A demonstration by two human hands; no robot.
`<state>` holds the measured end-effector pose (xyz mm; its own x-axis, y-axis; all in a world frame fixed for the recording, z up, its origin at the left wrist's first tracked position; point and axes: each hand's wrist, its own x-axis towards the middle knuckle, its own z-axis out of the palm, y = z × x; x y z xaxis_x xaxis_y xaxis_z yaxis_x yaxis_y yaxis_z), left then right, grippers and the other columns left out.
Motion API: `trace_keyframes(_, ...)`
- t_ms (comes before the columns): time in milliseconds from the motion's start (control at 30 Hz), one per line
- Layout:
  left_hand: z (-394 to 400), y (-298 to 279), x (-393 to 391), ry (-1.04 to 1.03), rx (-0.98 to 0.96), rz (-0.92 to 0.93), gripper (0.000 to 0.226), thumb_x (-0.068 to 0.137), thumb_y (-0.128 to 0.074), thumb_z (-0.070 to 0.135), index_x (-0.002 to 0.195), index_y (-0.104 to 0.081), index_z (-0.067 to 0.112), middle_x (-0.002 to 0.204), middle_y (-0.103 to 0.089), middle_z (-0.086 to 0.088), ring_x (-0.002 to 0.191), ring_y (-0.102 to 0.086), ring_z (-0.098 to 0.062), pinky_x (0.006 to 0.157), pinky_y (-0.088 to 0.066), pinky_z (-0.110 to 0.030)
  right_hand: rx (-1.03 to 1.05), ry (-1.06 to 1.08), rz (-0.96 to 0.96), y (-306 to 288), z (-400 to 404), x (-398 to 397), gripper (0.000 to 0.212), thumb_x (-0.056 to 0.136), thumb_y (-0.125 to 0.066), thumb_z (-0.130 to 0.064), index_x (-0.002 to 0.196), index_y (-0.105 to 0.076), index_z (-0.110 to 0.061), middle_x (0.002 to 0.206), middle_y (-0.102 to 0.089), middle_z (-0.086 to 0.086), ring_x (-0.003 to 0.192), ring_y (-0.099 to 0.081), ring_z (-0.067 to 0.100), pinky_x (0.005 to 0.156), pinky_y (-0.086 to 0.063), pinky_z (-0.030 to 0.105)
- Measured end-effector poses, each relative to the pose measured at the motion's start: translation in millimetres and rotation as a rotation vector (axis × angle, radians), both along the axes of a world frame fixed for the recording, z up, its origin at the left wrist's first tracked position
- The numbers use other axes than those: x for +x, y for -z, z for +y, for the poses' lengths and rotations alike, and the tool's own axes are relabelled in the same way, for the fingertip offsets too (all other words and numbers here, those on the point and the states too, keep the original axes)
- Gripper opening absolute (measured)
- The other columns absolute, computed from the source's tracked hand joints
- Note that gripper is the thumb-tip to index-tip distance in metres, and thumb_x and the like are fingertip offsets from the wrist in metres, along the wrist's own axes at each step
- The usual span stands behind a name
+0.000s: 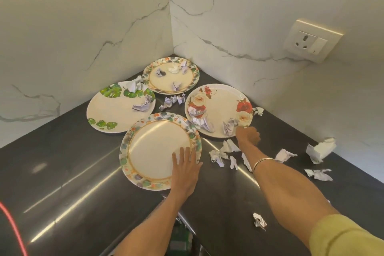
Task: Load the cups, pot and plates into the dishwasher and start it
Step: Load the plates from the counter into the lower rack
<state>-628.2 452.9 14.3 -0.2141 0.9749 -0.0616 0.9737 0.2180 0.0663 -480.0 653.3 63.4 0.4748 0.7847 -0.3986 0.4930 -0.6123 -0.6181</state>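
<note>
No readable text, label, brand or number anywhere in view. Crumpled paper scraps [172, 101] show faint grey print, too blurred to read. Wall socket [311, 42] carries no legible marking.

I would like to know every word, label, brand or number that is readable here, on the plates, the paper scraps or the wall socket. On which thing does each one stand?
None can be read.
Crumpled paper scraps: faint grey print, too small and blurred to read.
Wall socket: no readable marking.
Four plates, for example the rose plate: only flower and leaf patterns, no text.
</note>
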Motion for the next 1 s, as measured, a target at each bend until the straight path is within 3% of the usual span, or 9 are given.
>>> trace_keyframes(133,4,1,2,-0.019,-0.057,-0.041,0.063,0.096,-0.058,0.044,0.144,-0.047,0.005,0.144,-0.05,-0.019,0.132,-0.049,-0.04,0.106,-0.045,-0.051,-0.065,-0.024,0.041,6,15,6,0.06,0.082,-0.066,-0.047,0.123,-0.06,-0.003,0.127,-0.058,0.018,0.116,-0.053,0.038,0.096,-0.049,0.045)
trace_keyframes(233,6,2,5,0.075,-0.1,0.029,0.065,0.082,-0.079,0.023,0.137,-0.054,0.0,0.138,-0.055,-0.022,0.119,-0.059,-0.043,0.097,-0.051,-0.047,-0.116,-0.036,0.045,23,30,15,0.069,0.068,-0.072,-0.054,0.117,-0.064,-0.006,0.117,-0.063,0.015,0.106,-0.058,0.036,0.09,-0.053,0.046)
trace_keyframes(400,7,-7,7,0.139,-0.114,0.147,0.067,0.075,-0.083,0.01,0.135,-0.056,0.0,0.137,-0.057,-0.021,0.115,-0.062,-0.043,0.094,-0.052,-0.047,-0.101,-0.043,0.088,25,43,24,0.06,0.065,-0.076,-0.04,0.114,-0.065,-0.008,0.118,-0.064,0.014,0.106,-0.06,0.035,0.088,-0.055,0.045)
trace_keyframes(533,8,-21,6,0.128,-0.074,0.142,0.07,0.065,-0.091,0.016,0.127,-0.063,0.0,0.127,-0.064,-0.02,0.104,-0.068,-0.041,0.085,-0.057,-0.045,0.096,-0.027,0.225,-35,19,12,0.044,0.089,-0.061,-0.017,0.131,-0.052,-0.007,0.129,-0.059,0.016,0.114,-0.06,0.035,0.092,-0.054,0.046)
trace_keyframes(700,11,-50,0,0.074,0.033,0.132,0.079,0.046,-0.098,0.011,0.118,-0.069,0.0,0.11,-0.072,-0.018,0.092,-0.073,-0.036,0.071,-0.061,-0.039,0.369,0.025,0.357,-73,6,4,0.035,0.097,-0.05,-0.008,0.129,-0.037,-0.01,0.125,-0.058,0.014,0.11,-0.062,0.032,0.085,-0.058,0.047)
trace_keyframes(800,13,-74,-6,0.04,0.138,0.038,0.083,0.063,-0.091,0.012,0.137,-0.055,0.004,0.118,-0.069,-0.019,0.103,-0.07,-0.034,0.07,-0.06,-0.038,0.39,0.043,0.382,-88,3,5,0.043,0.091,-0.061,-0.008,0.125,-0.033,-0.011,0.125,-0.057,0.016,0.111,-0.062,0.033,0.086,-0.058,0.045)
trace_keyframes(900,9,-99,-11,0.016,0.254,-0.05,0.07,0.099,-0.054,0.009,0.157,-0.015,0.009,0.155,-0.036,-0.017,0.138,-0.043,-0.036,0.098,-0.051,-0.044,0.33,0.081,0.476,-96,0,5,0.062,0.083,-0.076,-0.01,0.129,-0.035,-0.013,0.126,-0.058,0.014,0.109,-0.064,0.033,0.08,-0.06,0.047)
trace_keyframes(933,10,-105,-13,0.004,0.283,-0.057,0.067,0.101,-0.049,0.009,0.157,-0.013,0.009,0.158,-0.032,-0.015,0.14,-0.04,-0.036,0.099,-0.049,-0.045,0.303,0.088,0.515,-99,0,4,0.061,0.081,-0.078,-0.01,0.13,-0.041,-0.011,0.125,-0.06,0.013,0.107,-0.065,0.033,0.076,-0.061,0.046)
trace_keyframes(1000,10,-121,-15,-0.031,0.371,-0.099,0.07,0.094,-0.061,0.005,0.154,-0.026,0.008,0.148,-0.047,-0.017,0.126,-0.056,-0.038,0.084,-0.057,-0.046,0.255,0.053,0.557,-105,-5,-1,0.047,0.084,-0.074,-0.007,0.127,-0.053,-0.009,0.118,-0.064,0.009,0.105,-0.066,0.031,0.074,-0.06,0.043)
